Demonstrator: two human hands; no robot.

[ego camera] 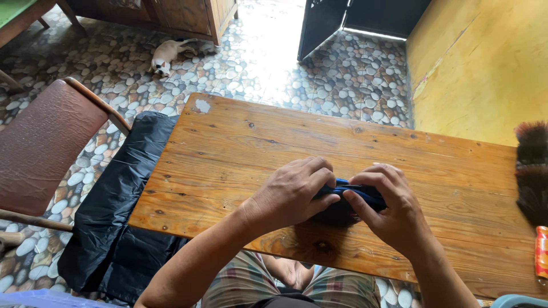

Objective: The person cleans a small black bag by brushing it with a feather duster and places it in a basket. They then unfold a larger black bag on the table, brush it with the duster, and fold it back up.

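Blue cloth [365,194] sits bunched near the wooden table's [228,148] near edge, pinched from both sides by left hand [291,191] and right hand [388,211]; keeping fingertips tight should keep the fold compact.

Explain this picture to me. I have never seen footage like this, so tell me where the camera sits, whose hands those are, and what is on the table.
The camera is worn on a person's head and looks down, so the two bare arms reaching in from the bottom are that person's own. The left hand and right hand together pinch a small dark blue cloth resting on a wooden table. A black plastic bag hangs off the table's left end, beside a brown chair. A dark brush lies at the right edge. Farther off, a small pale animal, probably a cat, lies on the pebble-patterned floor.
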